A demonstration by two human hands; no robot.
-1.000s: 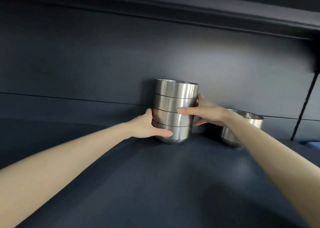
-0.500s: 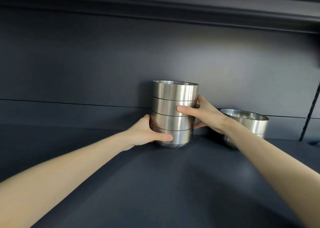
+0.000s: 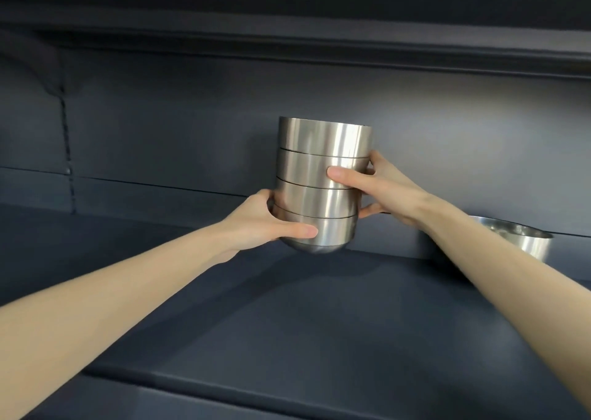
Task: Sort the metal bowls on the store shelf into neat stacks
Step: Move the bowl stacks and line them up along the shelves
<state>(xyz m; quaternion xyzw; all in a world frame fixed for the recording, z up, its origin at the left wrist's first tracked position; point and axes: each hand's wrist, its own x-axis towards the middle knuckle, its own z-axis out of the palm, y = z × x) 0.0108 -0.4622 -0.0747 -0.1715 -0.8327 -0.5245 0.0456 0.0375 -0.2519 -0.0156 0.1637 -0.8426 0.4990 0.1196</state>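
Observation:
A stack of several nested metal bowls (image 3: pixel 323 151) stands upright near the back of the dark shelf (image 3: pixel 287 317), its round base at or just above the shelf surface. My left hand (image 3: pixel 265 221) grips the lowest bowl from the left, thumb across its front. My right hand (image 3: pixel 380 186) grips the stack higher up from the right, thumb on the second bowl. A single metal bowl (image 3: pixel 524 239) sits on the shelf to the right, partly hidden by my right forearm.
The dark back panel (image 3: pixel 160 125) rises right behind the stack, and the shelf above (image 3: pixel 287 36) overhangs it. A slotted upright (image 3: pixel 67 151) runs down the left of the panel. The shelf's front edge (image 3: pixel 224 384) runs along the bottom.
The stack, held in both hands, has shifted left, widening the gap to the single bowl. The view has also swung left, showing more of the panel.

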